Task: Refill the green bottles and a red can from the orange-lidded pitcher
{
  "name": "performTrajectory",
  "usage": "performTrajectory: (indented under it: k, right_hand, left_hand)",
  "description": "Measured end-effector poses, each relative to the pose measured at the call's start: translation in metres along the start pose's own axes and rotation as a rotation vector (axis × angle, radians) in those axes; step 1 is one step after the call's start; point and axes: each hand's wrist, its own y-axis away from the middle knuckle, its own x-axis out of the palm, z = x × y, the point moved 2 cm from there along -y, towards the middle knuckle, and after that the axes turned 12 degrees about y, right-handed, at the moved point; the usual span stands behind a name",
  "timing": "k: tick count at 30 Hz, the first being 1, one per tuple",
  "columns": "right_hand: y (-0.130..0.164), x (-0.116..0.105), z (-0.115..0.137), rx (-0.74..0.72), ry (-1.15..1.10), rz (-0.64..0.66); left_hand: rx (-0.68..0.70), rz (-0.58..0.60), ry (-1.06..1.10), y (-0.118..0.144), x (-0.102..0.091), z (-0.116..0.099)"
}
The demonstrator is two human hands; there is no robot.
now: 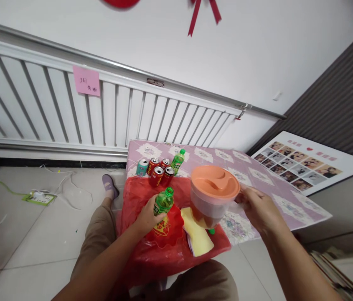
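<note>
My left hand (147,218) is closed round an uncapped green plastic bottle (164,201), upright over a red scalloped tray (171,234) with a yellow print. On the right, my right hand (254,205) grips the handle of a clear plastic pitcher (209,207) with an orange lid (214,182). Reddish-brown liquid shows in the pitcher's lower part, which hangs above a yellow cloth (199,238). A green cap (211,231) peeks out beside the cloth. Bottle and pitcher are apart.
Behind the tray stand several opened red drink cans (156,176), a teal can (142,167) and a capped green bottle (178,161). Red plastic sheeting (176,257) covers the near table. A power strip (39,197) with cables lies on the floor at left; a framed photo board (308,163) leans at right.
</note>
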Motion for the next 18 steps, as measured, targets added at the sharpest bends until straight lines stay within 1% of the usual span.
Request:
performTrajectory:
  k: [3,6,12,18]
  right_hand:
    - [0.006,0.002,0.004,0.114,-0.065,0.029]
    - [0.008,0.004,0.011,0.167,-0.051,0.053]
    - [0.007,0.006,0.022,0.137,0.108,0.099]
    - [0.007,0.010,0.045,0.119,0.257,0.088]
  left_hand:
    - [0.001,0.002,-0.009,0.000,0.000,-0.002]
    - [0.001,-0.010,-0.017,0.000,0.000,-0.001]
    - [-0.007,0.003,-0.005,-0.001,-0.001,0.000]
    - [-0.009,-0.011,-0.007,-0.001,-0.001,-0.001]
